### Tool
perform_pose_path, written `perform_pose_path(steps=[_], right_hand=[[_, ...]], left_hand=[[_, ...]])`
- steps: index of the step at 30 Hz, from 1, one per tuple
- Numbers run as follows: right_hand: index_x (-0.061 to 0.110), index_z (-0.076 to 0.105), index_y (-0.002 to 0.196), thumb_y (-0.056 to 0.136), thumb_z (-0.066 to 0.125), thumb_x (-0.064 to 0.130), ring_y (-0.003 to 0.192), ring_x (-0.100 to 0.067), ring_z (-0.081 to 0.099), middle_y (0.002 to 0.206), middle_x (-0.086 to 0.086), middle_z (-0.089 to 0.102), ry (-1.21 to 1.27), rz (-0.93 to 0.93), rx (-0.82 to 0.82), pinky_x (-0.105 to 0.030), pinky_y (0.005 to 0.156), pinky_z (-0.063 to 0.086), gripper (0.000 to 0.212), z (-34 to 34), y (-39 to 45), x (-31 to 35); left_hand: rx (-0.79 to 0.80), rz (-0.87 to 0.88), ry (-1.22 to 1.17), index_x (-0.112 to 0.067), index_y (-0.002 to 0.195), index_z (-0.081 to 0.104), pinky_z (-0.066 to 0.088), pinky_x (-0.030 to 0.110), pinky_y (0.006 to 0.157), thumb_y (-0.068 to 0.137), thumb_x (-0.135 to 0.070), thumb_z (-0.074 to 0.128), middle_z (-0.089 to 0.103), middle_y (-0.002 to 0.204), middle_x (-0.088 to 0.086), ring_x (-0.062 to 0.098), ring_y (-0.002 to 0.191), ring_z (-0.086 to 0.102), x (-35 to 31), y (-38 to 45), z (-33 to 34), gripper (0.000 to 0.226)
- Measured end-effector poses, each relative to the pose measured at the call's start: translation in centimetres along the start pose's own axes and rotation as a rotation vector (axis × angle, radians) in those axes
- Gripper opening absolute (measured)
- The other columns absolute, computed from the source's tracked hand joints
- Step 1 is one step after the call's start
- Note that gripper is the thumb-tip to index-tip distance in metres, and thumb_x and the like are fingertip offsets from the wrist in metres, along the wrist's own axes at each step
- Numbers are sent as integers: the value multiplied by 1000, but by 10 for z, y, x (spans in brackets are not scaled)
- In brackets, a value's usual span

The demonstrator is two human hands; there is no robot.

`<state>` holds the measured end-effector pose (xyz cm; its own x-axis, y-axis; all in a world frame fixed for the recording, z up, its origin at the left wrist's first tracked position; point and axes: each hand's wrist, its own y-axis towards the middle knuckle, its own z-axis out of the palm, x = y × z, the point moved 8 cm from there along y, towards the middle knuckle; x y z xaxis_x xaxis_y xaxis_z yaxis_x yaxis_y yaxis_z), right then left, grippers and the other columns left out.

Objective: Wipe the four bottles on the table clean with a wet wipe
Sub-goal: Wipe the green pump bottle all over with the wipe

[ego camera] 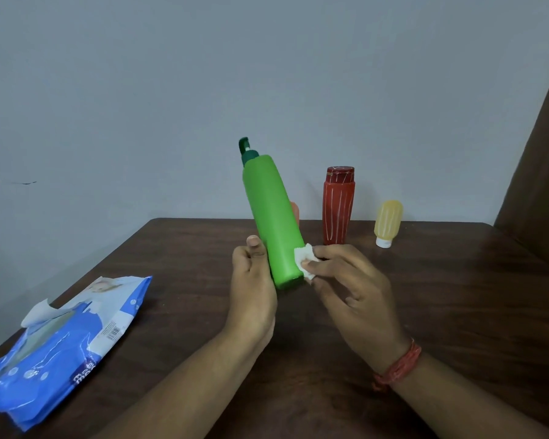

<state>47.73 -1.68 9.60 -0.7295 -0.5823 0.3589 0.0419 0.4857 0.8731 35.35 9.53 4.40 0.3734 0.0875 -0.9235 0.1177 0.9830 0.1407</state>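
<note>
A tall green pump bottle point(273, 217) is held tilted above the table, pump end up and leaning left. My left hand point(254, 286) grips its lower part from the left. My right hand point(352, 289) pinches a small folded white wet wipe point(305, 259) against the bottle's lower right side. A red bottle with white stripes point(338, 205) stands upright behind. A yellow tube point(388, 221) stands on its white cap to the right. An orange bottle point(295, 212) is mostly hidden behind the green one.
A blue wet wipe pack point(61, 343) lies at the table's left front corner with its flap lifted. The dark wooden table point(457, 296) ends at a pale wall behind. A brown curtain point(539, 169) hangs at the right.
</note>
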Motion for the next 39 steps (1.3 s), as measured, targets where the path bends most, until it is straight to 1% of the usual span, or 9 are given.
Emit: perform_pose_path(steps=[4, 7, 11, 16, 22, 25, 31, 36, 39], right_hand=[[9, 77, 106, 92, 63, 13, 111, -18, 63, 116, -5, 67, -121, -120, 61, -30, 95, 52, 19, 3, -1, 10], [9, 77, 109, 97, 61, 13, 115, -17, 62, 119, -4, 69, -132, -206, 111, -29, 98, 49, 20, 11, -2, 21], [10, 76, 112, 96, 64, 8, 116, -17, 61, 122, -3, 68, -123, -254, 185, -32, 98, 50, 20, 21, -6, 25], [10, 74, 114, 93, 67, 9, 115, -17, 61, 122, -3, 68, -186, -176, 203, -32, 98, 50, 23, 19, -6, 10], [9, 73, 116, 95, 62, 10, 115, -20, 59, 122, -4, 67, -244, -198, 242, -30, 102, 47, 24, 24, -8, 11], [9, 73, 117, 99, 58, 13, 114, -22, 60, 122, -5, 67, -263, -272, 294, -30, 101, 48, 24, 28, -11, 18], [8, 75, 109, 90, 65, 4, 106, -20, 63, 112, -6, 67, -261, -87, 95, -31, 91, 52, 22, 5, -1, -6], [4, 75, 106, 95, 63, 9, 104, -22, 64, 109, -8, 68, -258, -187, 149, -31, 90, 52, 17, 12, -3, 7], [4, 74, 100, 90, 70, 3, 96, -22, 63, 103, -7, 66, -257, -144, 84, -33, 84, 52, 11, 6, -3, 4]], left_hand=[[154, -174, -198, -11, 134, 56, 55, 46, 97, 87, -74, 35, 70, 121, 18, 31, 114, 68, 7, -7, 18, 81], [247, -247, -286, -3, 128, 60, 53, 39, 94, 76, -78, 46, 69, 106, 15, 28, 104, 67, 13, -14, 22, 93], [328, -358, -387, -6, 113, 63, 56, 28, 75, 79, -73, 49, 63, 85, 7, 17, 83, 63, 26, -18, 26, 77], [266, -299, -346, -6, 128, 63, 50, 42, 95, 85, -70, 47, 65, 112, 18, 29, 105, 61, 25, -9, 16, 78], [226, -348, -381, -3, 119, 72, 48, 43, 101, 93, -71, 37, 69, 118, 21, 29, 104, 67, 34, -4, 9, 80], [213, -371, -390, -4, 113, 75, 51, 40, 91, 95, -71, 34, 70, 111, 20, 29, 96, 68, 38, -4, 6, 81], [259, -361, -364, -10, 114, 76, 56, 37, 66, 100, -63, 29, 72, 114, 19, 27, 87, 68, 38, -10, 15, 73], [209, -324, -405, -7, 130, 63, 55, 47, 92, 99, -65, 27, 68, 126, 22, 32, 109, 68, 31, -4, 10, 75], [197, -304, -441, -6, 136, 58, 55, 51, 96, 98, -63, 33, 63, 133, 23, 37, 119, 62, 24, -1, 10, 73]])
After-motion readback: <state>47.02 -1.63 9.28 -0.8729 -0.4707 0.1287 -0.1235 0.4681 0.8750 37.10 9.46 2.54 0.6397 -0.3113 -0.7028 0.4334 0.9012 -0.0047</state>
